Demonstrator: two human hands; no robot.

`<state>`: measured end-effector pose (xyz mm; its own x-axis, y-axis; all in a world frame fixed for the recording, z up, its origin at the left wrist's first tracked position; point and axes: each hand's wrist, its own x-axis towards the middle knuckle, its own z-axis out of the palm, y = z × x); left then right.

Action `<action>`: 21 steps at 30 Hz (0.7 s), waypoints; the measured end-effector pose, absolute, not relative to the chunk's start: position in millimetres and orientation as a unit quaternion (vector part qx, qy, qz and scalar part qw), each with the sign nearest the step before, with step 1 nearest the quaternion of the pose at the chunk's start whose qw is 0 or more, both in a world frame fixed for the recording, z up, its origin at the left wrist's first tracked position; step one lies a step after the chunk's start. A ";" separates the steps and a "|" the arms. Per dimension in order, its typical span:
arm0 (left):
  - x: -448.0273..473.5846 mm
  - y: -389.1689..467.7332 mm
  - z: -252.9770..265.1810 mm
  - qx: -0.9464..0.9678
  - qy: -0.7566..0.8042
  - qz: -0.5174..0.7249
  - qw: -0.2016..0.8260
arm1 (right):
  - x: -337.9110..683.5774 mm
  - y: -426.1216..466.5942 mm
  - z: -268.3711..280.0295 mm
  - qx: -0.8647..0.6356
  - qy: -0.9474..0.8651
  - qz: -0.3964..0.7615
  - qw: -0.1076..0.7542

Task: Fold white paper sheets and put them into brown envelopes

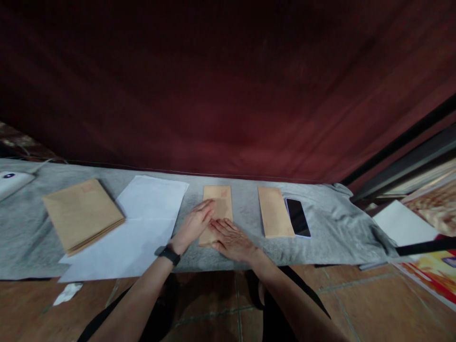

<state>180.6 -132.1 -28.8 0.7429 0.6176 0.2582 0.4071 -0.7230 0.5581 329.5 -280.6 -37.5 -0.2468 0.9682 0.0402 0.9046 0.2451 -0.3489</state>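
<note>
A brown paper envelope [223, 204] lies upright in front of me on the grey cloth, with faint red print near its top right. My left hand [195, 222] rests along its left side, fingers stretched out and close together. Flat across the lower part lies my right hand [233, 241], its fingers slightly spread and pressing on the paper. Both hands partly hide the envelope, and neither grips it. To the right is another brown envelope [275, 213], beside a dark-screened phone [298, 217].
On the left, a stack of brown envelopes [83, 211] partly overlaps large white paper sheets [149, 204]. A white device [14, 184] sits at the far left of the cloth [245, 199]. A dark red curtain [228, 104] hangs behind. Crumpled tissue [67, 293] lies on the tiled floor.
</note>
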 end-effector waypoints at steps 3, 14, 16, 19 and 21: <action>195.7 -115.2 -40.8 0.924 0.285 0.208 0.147 | 326.8 -287.3 -32.5 -0.583 -0.792 0.134 0.124; 220.6 -99.1 -64.8 0.942 0.305 0.113 0.079 | 329.7 -298.0 -22.3 -0.529 -0.813 0.212 0.117; 216.9 -103.0 -66.5 0.947 0.291 0.112 0.075 | 332.3 -297.1 -19.6 -0.514 -0.817 0.231 0.120; 208.9 -111.5 -65.9 0.956 0.261 0.106 0.080 | 335.1 -295.9 -16.7 -0.504 -0.813 0.254 0.145; 203.3 -118.6 -63.4 0.961 0.243 0.098 0.087 | 336.4 -295.8 -15.9 -0.510 -0.799 0.270 0.172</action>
<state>203.3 -118.6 -63.4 0.8632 0.4832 0.1463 0.4493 -0.8674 0.2140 336.4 -295.8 -15.9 -0.4209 0.9071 0.0002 0.7210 0.3347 -0.6067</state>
